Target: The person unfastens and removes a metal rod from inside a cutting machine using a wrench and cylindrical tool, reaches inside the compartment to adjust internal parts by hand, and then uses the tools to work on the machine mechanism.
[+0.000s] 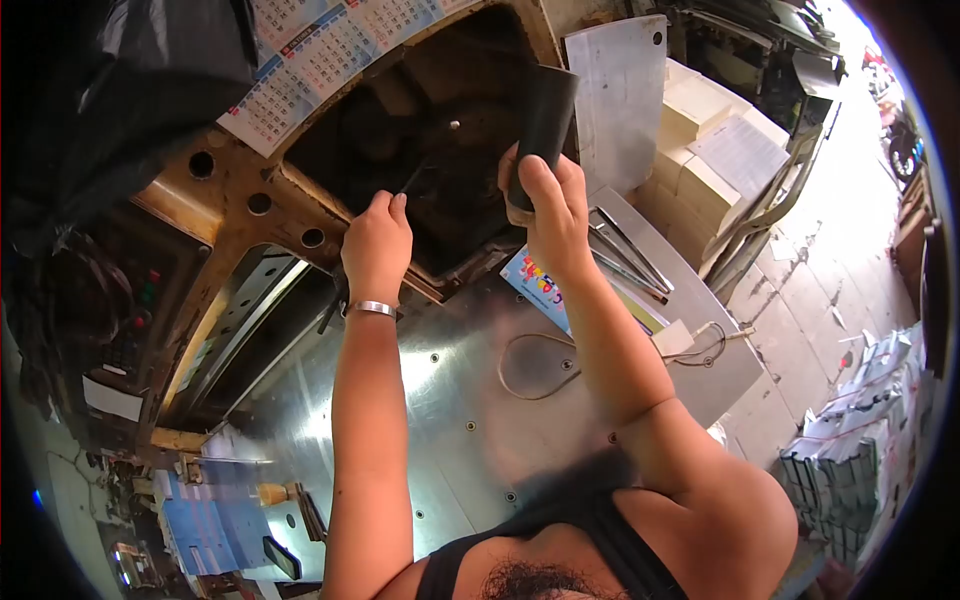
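My right hand (550, 205) is closed around a dark cylinder (547, 115), which stands up out of my grip in front of the machine's opening. Its exact kind I cannot make out. At the near left edge of that dark opening (430, 120), my left hand (378, 245) is closed, thumb and fingers pinched together. A thin dark rod (413, 178) sticks out from these fingertips into the opening; most of it is hidden or lost in shadow. A small white bit (454, 125) shows inside the opening.
A metal table (470, 380) with a looped cable (505, 370), a colourful booklet (530, 283) and metal rods (635, 250) lies below. Paper stacks (700, 150) stand right, more bundles (860, 430) lower right. A calendar sheet (320, 60) covers the machine's top; a phone (282, 558) lies lower left.
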Tool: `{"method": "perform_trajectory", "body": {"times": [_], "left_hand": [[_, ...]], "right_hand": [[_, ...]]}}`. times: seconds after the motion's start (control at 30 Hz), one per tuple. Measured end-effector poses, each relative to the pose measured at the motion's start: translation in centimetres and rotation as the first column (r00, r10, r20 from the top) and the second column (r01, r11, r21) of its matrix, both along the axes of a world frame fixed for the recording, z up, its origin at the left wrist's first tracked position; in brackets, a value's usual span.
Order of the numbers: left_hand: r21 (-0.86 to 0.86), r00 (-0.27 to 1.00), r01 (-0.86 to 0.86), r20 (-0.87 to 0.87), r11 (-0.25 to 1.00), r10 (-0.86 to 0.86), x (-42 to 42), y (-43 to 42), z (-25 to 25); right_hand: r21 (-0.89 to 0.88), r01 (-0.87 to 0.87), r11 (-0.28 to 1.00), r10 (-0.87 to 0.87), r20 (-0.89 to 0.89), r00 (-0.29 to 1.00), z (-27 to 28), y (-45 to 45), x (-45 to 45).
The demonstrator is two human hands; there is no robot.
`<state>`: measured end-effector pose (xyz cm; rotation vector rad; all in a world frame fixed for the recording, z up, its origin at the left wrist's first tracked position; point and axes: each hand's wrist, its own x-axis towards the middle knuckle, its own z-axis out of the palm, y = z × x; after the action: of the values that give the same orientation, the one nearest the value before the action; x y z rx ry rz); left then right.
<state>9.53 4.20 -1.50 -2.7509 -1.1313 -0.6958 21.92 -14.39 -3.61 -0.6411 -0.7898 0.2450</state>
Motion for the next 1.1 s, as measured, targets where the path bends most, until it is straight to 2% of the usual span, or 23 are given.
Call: {"method": "perform_trajectory", "body": {"times": [0.07,0.17,0.27,0.37,0.67,0.77,0.9,0.97,1.07,1.1], "left_hand": [[-0.012,0.998,0.023,0.052,1.0,-0.023,-0.1,0.1,0.0],[-0.029,0.999,0.021,0.032,0.999,-0.02,-0.2,0.3,0.0],[-0.073,0.999,-0.009,0.05,0.997,0.013,0.0,0.2,0.1],[-0.047,1.0,-0.03,0.009,0.998,0.03,0.0,0.3,0.0],[-0.017,0.997,-0.07,-0.042,0.997,0.069,0.0,-0.4,0.3],[-0.009,0.997,-0.072,-0.029,0.997,0.072,0.0,-0.9,0.5],[0.028,0.999,-0.033,-0.002,0.999,0.033,-0.1,-0.8,0.2],[0.043,1.0,-0.009,0.006,0.999,0.009,-0.2,-0.4,0.0],[-0.006,1.0,-0.016,0.011,1.0,0.016,-0.1,-0.6,0.4],[-0.028,1.0,-0.018,0.01,0.999,0.019,-0.2,-0.7,0.3]], "right_hand": [[0.074,-0.029,0.997,0.029,0.003,1.0,-0.8,0.3,-0.1],[0.033,0.012,0.999,-0.011,-0.007,1.0,-0.9,1.0,-0.2],[0.01,-0.023,1.0,0.023,0.007,1.0,-1.3,1.1,0.2],[-0.025,-0.059,0.998,0.058,-0.05,0.997,-1.4,1.1,0.2],[-0.045,-0.07,0.997,0.068,-0.042,0.997,-1.7,1.8,0.0],[-0.105,-0.007,0.994,0.003,-0.04,0.999,-1.7,2.1,-0.1],[-0.293,0.137,0.946,-0.124,0.063,0.99,-1.3,2.8,0.6],[-0.338,0.201,0.919,-0.171,0.115,0.978,-1.2,3.6,1.0],[-0.295,0.288,0.911,-0.254,0.15,0.956,-1.1,5.3,1.6],[-0.363,0.305,0.88,-0.25,0.192,0.949,-0.9,5.5,1.9]]}}
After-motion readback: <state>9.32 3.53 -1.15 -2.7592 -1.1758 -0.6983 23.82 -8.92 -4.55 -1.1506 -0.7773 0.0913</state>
